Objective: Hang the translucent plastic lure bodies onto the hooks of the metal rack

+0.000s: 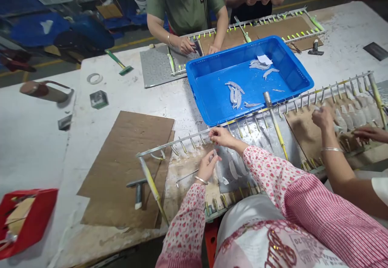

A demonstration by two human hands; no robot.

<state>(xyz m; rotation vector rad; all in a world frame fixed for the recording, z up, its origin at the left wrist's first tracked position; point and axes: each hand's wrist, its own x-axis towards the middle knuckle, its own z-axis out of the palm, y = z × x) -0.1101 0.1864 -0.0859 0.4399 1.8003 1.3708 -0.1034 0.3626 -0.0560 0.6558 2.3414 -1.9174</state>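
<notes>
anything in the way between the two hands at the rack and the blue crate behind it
Only the rack's pinned rail itself, which runs across in front of the blue crate. The right hand touches it, and the left hand sits just below. Nothing else visible lies in that gap.

a glossy blue plastic tray, a dull metal pegged rack, matt brown cardboard, rough white table.
</notes>
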